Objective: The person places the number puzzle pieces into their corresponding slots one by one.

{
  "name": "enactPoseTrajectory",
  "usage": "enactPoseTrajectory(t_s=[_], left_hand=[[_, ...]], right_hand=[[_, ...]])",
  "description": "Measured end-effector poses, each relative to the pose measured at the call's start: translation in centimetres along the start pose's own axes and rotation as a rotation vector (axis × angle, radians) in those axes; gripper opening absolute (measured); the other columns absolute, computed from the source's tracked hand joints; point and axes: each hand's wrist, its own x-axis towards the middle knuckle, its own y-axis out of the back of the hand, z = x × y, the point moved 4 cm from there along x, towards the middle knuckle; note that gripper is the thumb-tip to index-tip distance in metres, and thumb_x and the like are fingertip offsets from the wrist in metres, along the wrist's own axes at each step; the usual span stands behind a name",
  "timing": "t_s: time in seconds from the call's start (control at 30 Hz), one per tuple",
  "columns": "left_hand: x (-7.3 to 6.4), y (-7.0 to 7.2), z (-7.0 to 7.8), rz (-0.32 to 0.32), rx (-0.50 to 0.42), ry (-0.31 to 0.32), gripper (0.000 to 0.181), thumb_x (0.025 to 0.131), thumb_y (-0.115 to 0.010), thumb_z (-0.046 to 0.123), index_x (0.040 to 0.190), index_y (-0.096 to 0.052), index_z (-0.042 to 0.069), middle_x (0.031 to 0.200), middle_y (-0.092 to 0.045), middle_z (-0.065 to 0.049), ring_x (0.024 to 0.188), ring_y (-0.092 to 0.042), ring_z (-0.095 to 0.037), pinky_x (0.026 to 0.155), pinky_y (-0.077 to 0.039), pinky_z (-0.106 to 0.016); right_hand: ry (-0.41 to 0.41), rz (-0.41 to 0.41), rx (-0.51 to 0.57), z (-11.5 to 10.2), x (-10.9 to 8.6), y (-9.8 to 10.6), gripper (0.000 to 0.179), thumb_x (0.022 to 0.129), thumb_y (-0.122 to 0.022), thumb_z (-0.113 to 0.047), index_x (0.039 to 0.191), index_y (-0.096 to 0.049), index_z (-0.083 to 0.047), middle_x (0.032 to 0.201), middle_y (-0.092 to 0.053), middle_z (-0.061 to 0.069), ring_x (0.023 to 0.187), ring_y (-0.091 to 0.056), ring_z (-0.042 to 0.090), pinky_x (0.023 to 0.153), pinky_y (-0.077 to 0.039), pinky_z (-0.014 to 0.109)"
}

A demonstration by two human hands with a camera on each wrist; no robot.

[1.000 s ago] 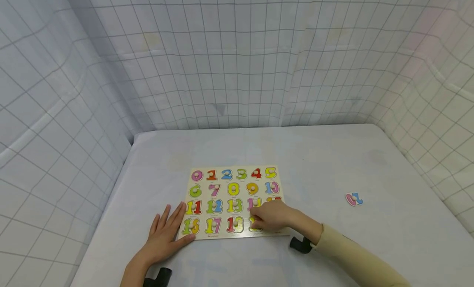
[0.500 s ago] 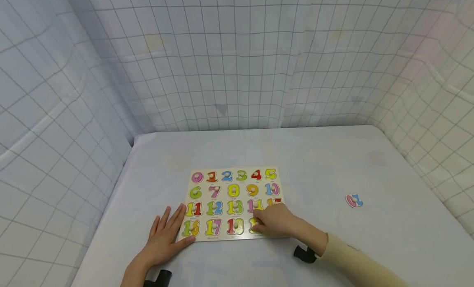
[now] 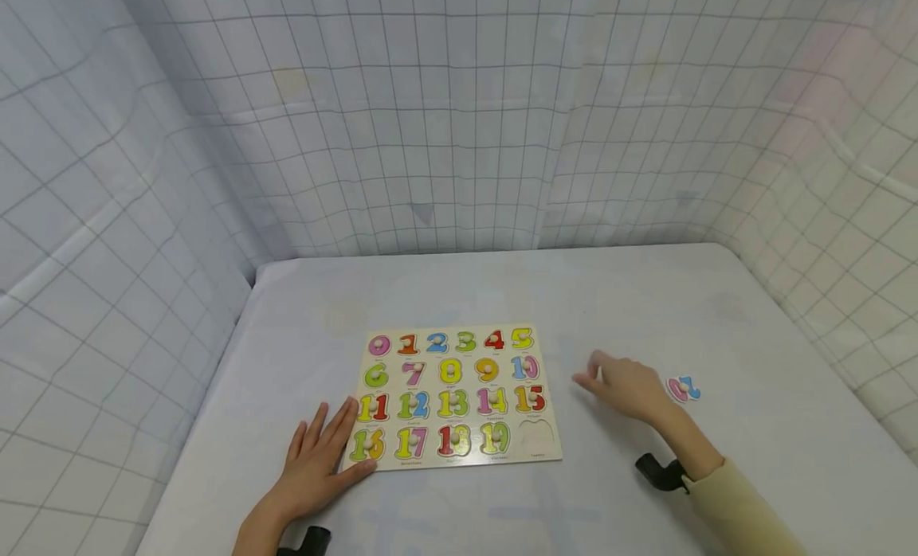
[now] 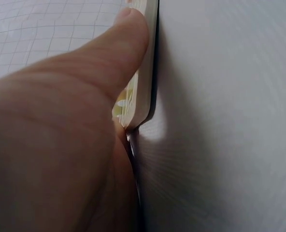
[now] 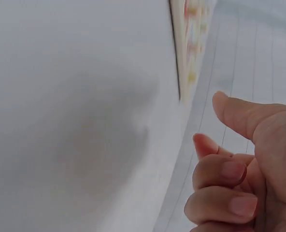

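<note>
A wooden number puzzle board [image 3: 433,459] lies flat, with knobbed number pieces seated in rows and a bare recess at its lower right corner. My left hand [image 3: 315,472] rests at the board's left edge, fingers spread straight and thumb over the lower left corner. In the left wrist view the thumb [image 4: 126,38] presses along the board's edge. My right hand [image 3: 625,387] hovers right of the board and holds nothing; its thumb and index finger are apart, the other fingers loosely curled. Just beyond it lies a loose pink-and-blue number 20 puzzle piece [image 3: 690,387] with a knob.
A white cloth covers the table [image 3: 445,289]. White grid-patterned curtains [image 3: 459,126] enclose the back and both sides. Black wrist mounts [image 3: 661,471] sit under the wrists.
My right hand has left the board's lower right part and moved right toward the loose piece. The 15 and 19 pieces and the bare recess now show. The left hand stays put.
</note>
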Motion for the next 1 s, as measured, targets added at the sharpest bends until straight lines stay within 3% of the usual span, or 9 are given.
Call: enactPoseTrajectory(t_s=[0.2,0.47,0.6,0.8,1.0], left_hand=[[-0.1,-0.1,0.1,0.019,0.008,-0.013,0.095,0.082,-0.062,0.059,0.152,-0.021,0.01,0.153,-0.024,-0.016,0.141,0.002,-0.038,0.107,0.011,-0.056],[0.1,0.3,0.3,-0.038,0.029,0.025,0.098,0.081,-0.059,0.064,0.152,-0.02,0.008,0.155,-0.019,-0.015,0.141,0.004,-0.039,0.106,0.01,-0.058],[0.1,0.3,0.3,-0.039,0.029,0.026,0.097,0.082,-0.059,0.063,0.152,-0.02,0.009,0.155,-0.019,-0.014,0.141,0.004,-0.039,0.107,0.01,-0.058],[0.0,0.4,0.4,-0.033,0.026,0.021,0.096,0.083,-0.059,0.062,0.152,-0.02,0.008,0.155,-0.019,-0.014,0.141,0.004,-0.039,0.106,0.009,-0.058],[0.0,0.4,0.6,-0.027,0.02,0.018,0.096,0.082,-0.06,0.061,0.152,-0.021,0.008,0.155,-0.02,-0.014,0.141,0.003,-0.039,0.106,0.009,-0.058]], right_hand=[[-0.144,0.025,-0.038,5.7,-1.6,3.5,0.049,0.096,-0.048,-0.049,0.097,-0.052,0.0,0.061,-0.05,0.002,0.052,-0.045,0.018,0.046,-0.036,0.032],[-0.326,-0.094,-0.065,10.4,-4.4,5.7,0.072,0.095,-0.039,-0.059,0.098,-0.049,0.012,0.074,-0.056,0.01,0.065,-0.053,0.026,0.056,-0.04,0.042],[-0.345,-0.128,-0.049,11.3,-4.9,5.6,0.077,0.094,-0.038,-0.06,0.104,-0.048,0.015,0.08,-0.058,0.013,0.069,-0.054,0.028,0.059,-0.041,0.044],[-0.324,-0.124,-0.013,11.9,-4.7,4.6,0.071,0.095,-0.038,-0.06,0.1,-0.052,0.009,0.086,-0.058,0.017,0.07,-0.051,0.028,0.059,-0.039,0.042],[-0.266,-0.1,-0.007,11.8,-4.2,3.6,0.046,0.099,-0.042,-0.046,0.083,-0.048,-0.004,0.071,-0.048,0.008,0.065,-0.046,0.023,0.056,-0.036,0.037]])
